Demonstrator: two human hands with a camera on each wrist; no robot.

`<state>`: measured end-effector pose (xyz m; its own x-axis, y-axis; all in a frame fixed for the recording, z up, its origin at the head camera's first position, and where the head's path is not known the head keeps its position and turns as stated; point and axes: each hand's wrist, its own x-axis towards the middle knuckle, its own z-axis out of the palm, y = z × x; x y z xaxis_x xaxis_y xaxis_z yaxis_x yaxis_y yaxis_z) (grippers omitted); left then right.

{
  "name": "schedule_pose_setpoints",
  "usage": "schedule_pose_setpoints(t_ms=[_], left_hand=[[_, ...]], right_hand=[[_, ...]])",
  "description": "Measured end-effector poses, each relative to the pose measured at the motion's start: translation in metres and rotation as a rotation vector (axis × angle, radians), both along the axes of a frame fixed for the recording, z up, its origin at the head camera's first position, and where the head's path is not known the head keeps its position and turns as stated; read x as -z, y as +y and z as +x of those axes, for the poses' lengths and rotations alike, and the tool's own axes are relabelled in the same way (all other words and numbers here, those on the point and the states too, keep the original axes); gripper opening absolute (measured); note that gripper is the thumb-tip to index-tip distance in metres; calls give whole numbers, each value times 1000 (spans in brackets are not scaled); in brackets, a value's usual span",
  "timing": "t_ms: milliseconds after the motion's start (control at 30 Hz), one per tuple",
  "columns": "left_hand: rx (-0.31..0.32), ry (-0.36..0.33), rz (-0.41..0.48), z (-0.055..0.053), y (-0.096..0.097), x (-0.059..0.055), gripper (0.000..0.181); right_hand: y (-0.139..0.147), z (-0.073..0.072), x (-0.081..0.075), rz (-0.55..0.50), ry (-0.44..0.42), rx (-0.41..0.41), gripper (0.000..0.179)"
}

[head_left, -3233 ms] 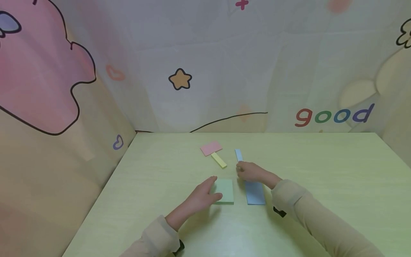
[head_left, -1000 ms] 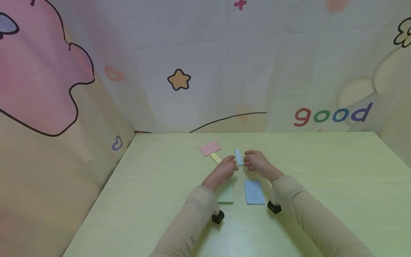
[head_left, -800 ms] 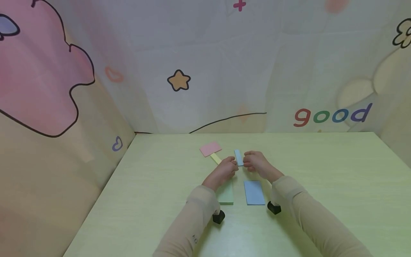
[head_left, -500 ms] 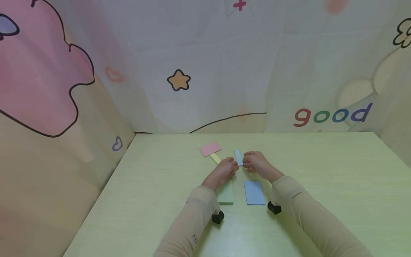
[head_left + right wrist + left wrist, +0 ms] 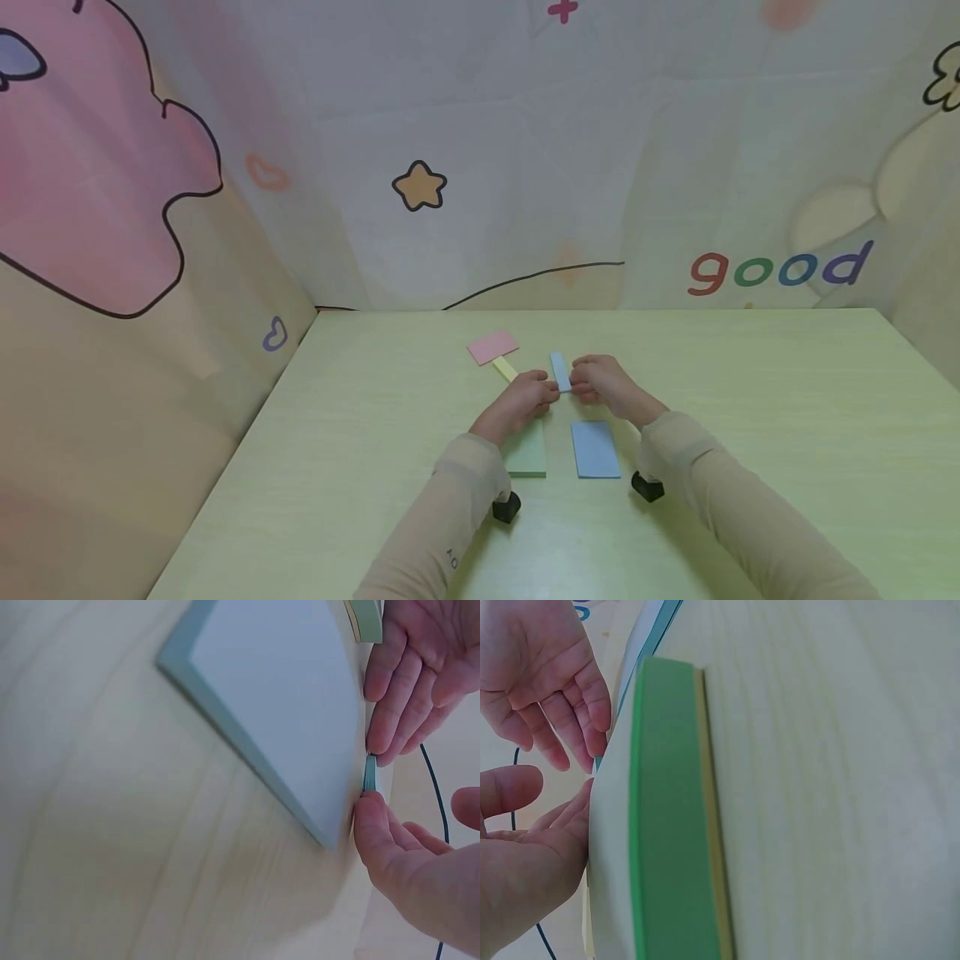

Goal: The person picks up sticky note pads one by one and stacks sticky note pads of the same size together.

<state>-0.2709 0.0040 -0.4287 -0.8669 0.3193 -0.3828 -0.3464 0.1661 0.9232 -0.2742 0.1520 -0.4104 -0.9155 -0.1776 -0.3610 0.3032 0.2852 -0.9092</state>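
A narrow light-blue sticky-note pad point(image 5: 560, 372) lies flat on the table between my two hands. My left hand point(image 5: 521, 398) touches its left side with extended fingertips, the thumb held apart. On the other side, the fingertips of my right hand point(image 5: 607, 388) rest against the pad, fingers only gently bent. The right wrist view shows the strip's end point(image 5: 370, 774) between both sets of fingertips. Beneath the left wrist is a thick green sticky-note pad point(image 5: 527, 454), partly covered. A larger blue pad point(image 5: 596, 452) lies in front of the right hand.
Farther back, a pink pad point(image 5: 492, 347) lies with a narrow yellow pad point(image 5: 505, 367) at its corner; the left hand hides the yellow one's near end. A printed cloth point(image 5: 480, 225) hangs behind the table point(image 5: 780, 400).
Over three seconds my left hand has gone from the green pad to the narrow blue one, and my right hand has shifted to that pad's right side. Lately the strip has slid slightly nearer.
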Motion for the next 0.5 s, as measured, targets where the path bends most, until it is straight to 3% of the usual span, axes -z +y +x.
schedule_pose_setpoints(t_ms=[133,367,500], left_hand=[[17,14,-30,0,0,1,57],[19,110,-246,2,3,0,54],[-18,179,-326,3,6,-1,52]], right_hand=[[3,0,1,13,4,-11,47],[7,1,0,59,10,-33,43],[7,1,-2,92,36,-38,41]])
